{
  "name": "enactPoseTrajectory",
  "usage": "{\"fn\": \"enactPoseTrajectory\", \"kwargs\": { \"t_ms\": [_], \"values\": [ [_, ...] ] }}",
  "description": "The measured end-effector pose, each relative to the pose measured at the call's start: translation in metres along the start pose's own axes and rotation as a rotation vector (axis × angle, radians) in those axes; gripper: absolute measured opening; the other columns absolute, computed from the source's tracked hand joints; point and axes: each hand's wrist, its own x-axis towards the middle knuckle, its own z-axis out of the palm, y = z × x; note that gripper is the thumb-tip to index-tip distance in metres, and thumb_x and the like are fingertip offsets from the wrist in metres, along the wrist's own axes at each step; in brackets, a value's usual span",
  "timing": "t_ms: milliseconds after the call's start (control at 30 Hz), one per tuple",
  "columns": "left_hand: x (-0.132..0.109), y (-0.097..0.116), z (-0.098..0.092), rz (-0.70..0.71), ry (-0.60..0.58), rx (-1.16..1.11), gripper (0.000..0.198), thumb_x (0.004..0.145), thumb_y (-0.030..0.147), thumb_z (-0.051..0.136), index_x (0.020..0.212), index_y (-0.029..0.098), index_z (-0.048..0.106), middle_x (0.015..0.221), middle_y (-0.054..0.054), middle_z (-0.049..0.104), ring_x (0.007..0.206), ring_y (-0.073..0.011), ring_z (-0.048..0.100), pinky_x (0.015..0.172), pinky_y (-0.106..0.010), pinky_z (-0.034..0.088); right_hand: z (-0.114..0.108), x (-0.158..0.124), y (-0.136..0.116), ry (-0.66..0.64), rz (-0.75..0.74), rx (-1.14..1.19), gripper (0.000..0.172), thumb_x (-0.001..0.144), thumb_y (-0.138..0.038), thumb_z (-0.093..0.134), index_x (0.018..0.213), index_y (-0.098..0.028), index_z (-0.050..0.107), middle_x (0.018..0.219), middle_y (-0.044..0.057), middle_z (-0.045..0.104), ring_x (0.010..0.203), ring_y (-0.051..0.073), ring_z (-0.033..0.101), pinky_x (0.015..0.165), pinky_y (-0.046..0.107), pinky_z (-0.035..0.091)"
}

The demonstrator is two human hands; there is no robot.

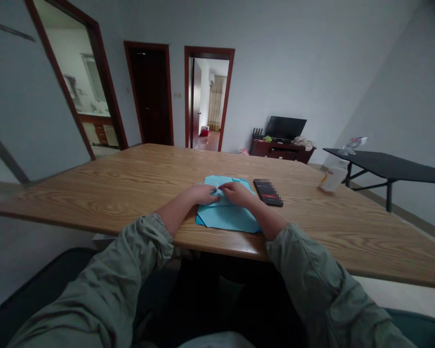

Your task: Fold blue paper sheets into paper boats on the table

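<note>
Pale wood-grain worktop (105, 193), near edge, centre: left hand (202, 194) and right hand (237, 193) on light-blue folded paper sheet (227, 217). Fingers (226, 187) curled closed on its layered flaps; grip unclear. Black smartphone (268, 192) just right. White cylindrical tub (332, 178) farther right, contents hidden.

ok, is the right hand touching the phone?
Apart. The head view shows the right hand resting on the folded blue paper, with a narrow gap between it and the near corner of the phone.
</note>
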Motion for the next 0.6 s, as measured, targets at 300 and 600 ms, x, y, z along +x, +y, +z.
{"fn": "enactPoseTrajectory", "kwargs": {
  "t_ms": [300,600],
  "values": [
    [0.005,-0.006,0.010,0.044,-0.045,-0.035,0.078,0.073,0.068,0.058,0.136,0.023,0.049,0.141,-0.014,0.051,0.126,-0.0338,0.049,0.104,-0.043,0.037,0.022,0.023,0.042,-0.143,0.088,-0.225,0.052,0.100,-0.043,0.028,0.141,-0.017,0.044,0.151,0.015,0.035,0.140,0.028,0.032,0.111,0.049,0.025],
    [0.007,-0.026,0.001,-0.150,-0.035,-0.049,0.077,0.073,0.071,0.055,0.135,0.026,0.050,0.149,-0.013,0.042,0.137,-0.0392,0.035,0.111,-0.061,0.018,0.028,0.022,0.049,-0.121,0.314,-0.277,0.080,0.088,-0.072,0.027,0.151,-0.023,0.028,0.157,0.015,0.022,0.143,0.043,0.016,0.111,0.059,0.013]
  ]
}}
